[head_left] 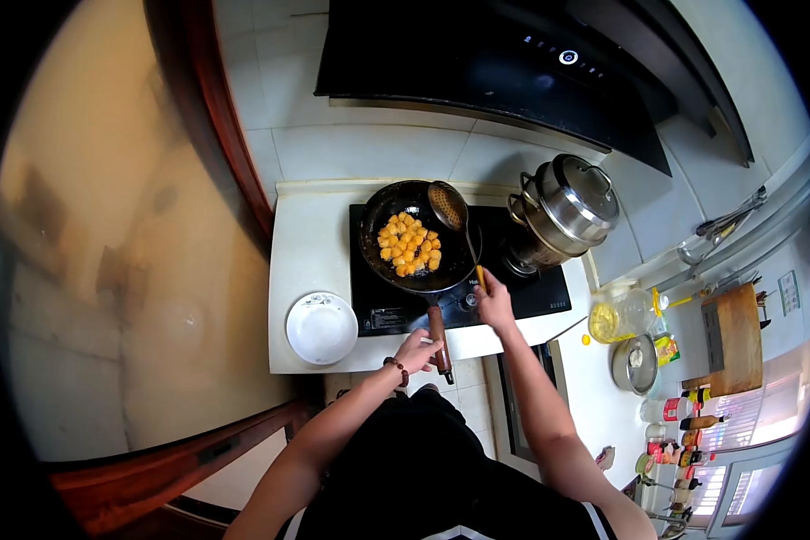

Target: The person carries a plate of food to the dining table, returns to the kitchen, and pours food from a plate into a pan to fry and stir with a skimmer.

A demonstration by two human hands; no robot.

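Note:
A black wok [378,261] sits on the left burner of the black glass stove, with golden-brown chunks of food [409,245] gathered in its middle. My right hand [494,304] is closed round the yellowish handle of a perforated ladle [447,206]. The ladle's bowl rests at the wok's upper right side, apart from the food. Beside the wok's brown wooden handle [437,335] is my left hand [418,351], its fingers touching the handle from the left; part of the grip is hidden. A white plate [321,328] lies on the counter left of the stove.
A steel steamer pot [576,205] stands on the right burner, under a black range hood [477,63]. To the right are an oil jug [623,315], a metal bowl [635,364], a wooden cutting board [740,342] and several bottles. A dark wooden door frame [216,135] borders the left side.

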